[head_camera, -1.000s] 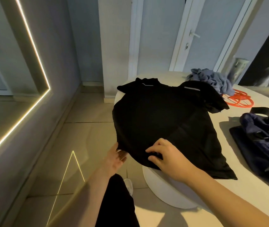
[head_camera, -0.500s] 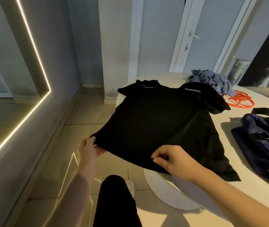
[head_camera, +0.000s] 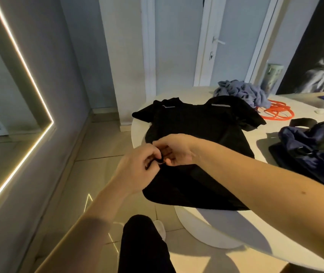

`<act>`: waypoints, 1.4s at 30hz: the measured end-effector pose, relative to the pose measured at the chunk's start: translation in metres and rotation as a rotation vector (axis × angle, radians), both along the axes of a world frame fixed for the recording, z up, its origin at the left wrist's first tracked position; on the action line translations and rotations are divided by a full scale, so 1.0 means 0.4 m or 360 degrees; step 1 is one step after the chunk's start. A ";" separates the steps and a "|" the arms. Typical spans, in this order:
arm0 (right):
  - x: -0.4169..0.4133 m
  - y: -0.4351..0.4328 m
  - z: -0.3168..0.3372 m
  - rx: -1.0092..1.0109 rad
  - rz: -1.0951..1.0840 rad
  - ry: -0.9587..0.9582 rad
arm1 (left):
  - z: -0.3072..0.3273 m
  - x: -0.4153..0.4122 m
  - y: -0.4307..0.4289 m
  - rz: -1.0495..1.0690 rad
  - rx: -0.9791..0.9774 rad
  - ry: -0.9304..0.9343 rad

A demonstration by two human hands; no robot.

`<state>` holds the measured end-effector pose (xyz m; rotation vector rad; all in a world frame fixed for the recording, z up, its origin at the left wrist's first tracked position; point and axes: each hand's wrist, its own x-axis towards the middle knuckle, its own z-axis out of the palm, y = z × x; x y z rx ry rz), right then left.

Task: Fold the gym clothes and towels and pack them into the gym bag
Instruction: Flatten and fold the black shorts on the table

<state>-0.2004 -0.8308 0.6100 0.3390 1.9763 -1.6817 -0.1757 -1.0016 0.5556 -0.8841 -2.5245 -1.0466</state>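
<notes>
Both hands, left hand [head_camera: 135, 170] and right hand [head_camera: 174, 149], pinch one bunched edge of the black short-sleeved fabric shirt [head_camera: 196, 125] lying on the round white table [head_camera: 271, 133], mid-fold I'd say, with that edge needing laying flat across next.

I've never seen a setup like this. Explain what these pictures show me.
No machine here: a person works with bare hands. The camera sits on their head, looking down, so the arms reach in from below. On the white table lies a black T-shirt, spread out. Behind it are a crumpled grey-blue towel and orange bands; a dark blue gym bag lies to the right. The left hand and right hand meet at the shirt's side edge, both pinching its fabric.
</notes>
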 end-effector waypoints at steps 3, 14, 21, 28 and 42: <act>0.021 0.056 -0.027 -0.0054 -0.0227 0.0088 | 0.016 0.003 0.032 -0.0204 -0.0202 0.0178; 0.147 0.184 -0.137 0.0661 -0.0107 0.0228 | -0.098 0.032 0.088 -0.0406 -0.0537 -0.0026; 0.161 0.195 -0.130 0.0718 0.0099 0.0344 | -0.094 0.044 0.062 -0.0410 -0.0576 -0.0016; 0.189 0.209 -0.154 0.0931 0.0442 0.0268 | -0.074 0.067 0.063 -0.0517 -0.0689 -0.0175; -0.217 0.250 -0.021 0.0973 0.0095 0.0603 | -0.019 -0.464 0.130 0.0573 -0.0181 -0.0483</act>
